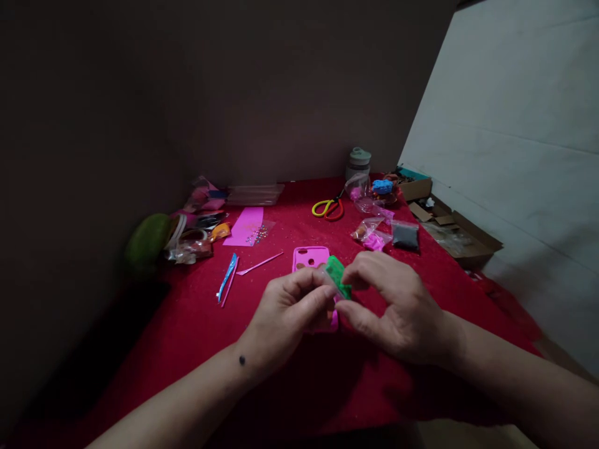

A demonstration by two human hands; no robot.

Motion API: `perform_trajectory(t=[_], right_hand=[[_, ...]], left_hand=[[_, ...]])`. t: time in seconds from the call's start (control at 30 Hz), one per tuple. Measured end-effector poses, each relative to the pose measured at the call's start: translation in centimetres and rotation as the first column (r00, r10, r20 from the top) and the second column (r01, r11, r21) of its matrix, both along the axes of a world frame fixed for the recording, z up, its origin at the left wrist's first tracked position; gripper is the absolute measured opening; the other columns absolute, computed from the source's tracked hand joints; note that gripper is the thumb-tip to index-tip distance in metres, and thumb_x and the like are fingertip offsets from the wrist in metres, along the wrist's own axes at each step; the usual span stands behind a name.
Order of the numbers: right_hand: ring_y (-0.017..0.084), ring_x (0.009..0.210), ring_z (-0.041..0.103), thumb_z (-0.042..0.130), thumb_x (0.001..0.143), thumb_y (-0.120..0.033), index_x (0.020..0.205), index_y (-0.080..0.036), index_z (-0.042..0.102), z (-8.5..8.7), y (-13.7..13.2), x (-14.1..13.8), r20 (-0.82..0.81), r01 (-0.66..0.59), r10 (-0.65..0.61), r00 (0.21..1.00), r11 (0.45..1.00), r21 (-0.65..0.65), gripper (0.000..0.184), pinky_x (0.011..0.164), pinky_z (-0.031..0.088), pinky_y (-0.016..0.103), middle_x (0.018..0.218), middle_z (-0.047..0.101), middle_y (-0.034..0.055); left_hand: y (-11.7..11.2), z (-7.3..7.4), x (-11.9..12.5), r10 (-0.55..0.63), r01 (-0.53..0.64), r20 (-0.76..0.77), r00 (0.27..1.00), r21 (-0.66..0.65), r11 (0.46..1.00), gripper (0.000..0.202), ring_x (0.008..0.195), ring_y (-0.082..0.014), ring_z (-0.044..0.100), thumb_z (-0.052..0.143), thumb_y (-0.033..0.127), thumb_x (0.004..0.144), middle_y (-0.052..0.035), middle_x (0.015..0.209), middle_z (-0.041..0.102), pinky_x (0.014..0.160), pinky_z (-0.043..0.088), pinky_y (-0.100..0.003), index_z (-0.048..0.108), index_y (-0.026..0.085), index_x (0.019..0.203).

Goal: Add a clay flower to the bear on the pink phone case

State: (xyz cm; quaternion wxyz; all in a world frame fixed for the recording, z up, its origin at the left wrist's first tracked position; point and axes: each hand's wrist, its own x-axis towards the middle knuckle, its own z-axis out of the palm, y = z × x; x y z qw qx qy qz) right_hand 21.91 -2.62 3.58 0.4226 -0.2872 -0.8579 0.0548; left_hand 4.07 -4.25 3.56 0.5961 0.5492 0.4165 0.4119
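Between my two hands is a small clear packet with bright green, clay-like stuff (pixel 337 273) in it, tilted. My left hand (pixel 287 308) is closed, pinching the packet's clear edge between thumb and fingers. My right hand (pixel 397 305) curls round the green side, its index finger and thumb at the packet's right edge; the exact contact is partly hidden. Beneath them lies a pink phone case (pixel 316 254) with brown patches, half covered by my hands. Left of my left hand are a blue modelling tool (pixel 227 277) and pink sticks (pixel 259 263).
On the red cloth (pixel 196 349), scissors (pixel 328 208) with yellow and red handles lie at the back. Bags of pink clay (pixel 374 240), a dark packet (pixel 405 236) and a lidded bottle (pixel 359 163) stand right. Pink paper (pixel 246 226) and a green round object (pixel 148 242) are left.
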Motion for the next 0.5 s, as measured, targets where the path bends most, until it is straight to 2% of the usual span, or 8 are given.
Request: perform_trajectory(t=[0.07, 0.23, 0.37, 0.5], right_hand=[[0.015, 0.059, 0.043, 0.056, 0.092, -0.034, 0.076, -0.019, 0.048, -0.4, -0.1, -0.2, 0.085, 0.001, -0.004, 0.996, 0.999, 0.036, 0.024, 0.059, 0.033, 0.030, 0.065, 0.050, 0.0006], [0.015, 0.058, 0.041, 0.043, 0.095, -0.013, 0.074, -0.019, 0.045, -1.3, 0.1, -0.3, 0.140, -0.079, 0.072, 0.987, 0.996, 0.041, 0.022, 0.058, 0.031, 0.029, 0.065, 0.048, 0.0006], [0.014, 0.057, 0.044, 0.043, 0.094, -0.011, 0.076, -0.018, 0.045, -1.5, 0.2, -0.3, 0.090, -0.101, 0.096, 0.991, 0.994, 0.051, 0.020, 0.057, 0.033, 0.027, 0.065, 0.048, 0.0006], [0.012, 0.052, 0.045, 0.043, 0.092, -0.009, 0.075, -0.019, 0.045, -1.5, 0.4, -0.5, 0.066, -0.039, 0.034, 0.997, 0.996, 0.078, 0.020, 0.053, 0.033, 0.025, 0.061, 0.046, -0.0017]], left_hand=[[-0.2, -0.3, 0.1, 0.008, -0.007, -0.027, 1.000, 0.044, 0.999, 0.020, 0.054, -0.0085, 0.046, 0.064, 0.031, 0.083, 0.0026, 0.062, 0.053, 0.051, 0.038, -0.019, 0.062, 0.016, 0.069], [-0.4, -1.4, -0.3, 0.003, 0.013, -0.129, 0.992, 0.122, 0.992, 0.017, 0.062, -0.0119, 0.052, 0.062, 0.035, 0.085, 0.0013, 0.069, 0.055, 0.061, 0.043, -0.024, 0.062, 0.019, 0.080], [-0.3, -1.0, -0.6, 0.008, 0.033, -0.214, 0.977, 0.186, 0.982, 0.016, 0.064, -0.0126, 0.051, 0.058, 0.032, 0.086, 0.0006, 0.070, 0.054, 0.062, 0.043, -0.025, 0.059, 0.018, 0.077], [0.1, -0.4, -0.5, 0.045, 0.021, -0.276, 0.960, 0.233, 0.972, 0.017, 0.060, -0.0124, 0.048, 0.051, 0.023, 0.086, 0.0008, 0.067, 0.053, 0.057, 0.041, -0.024, 0.052, 0.019, 0.070]])
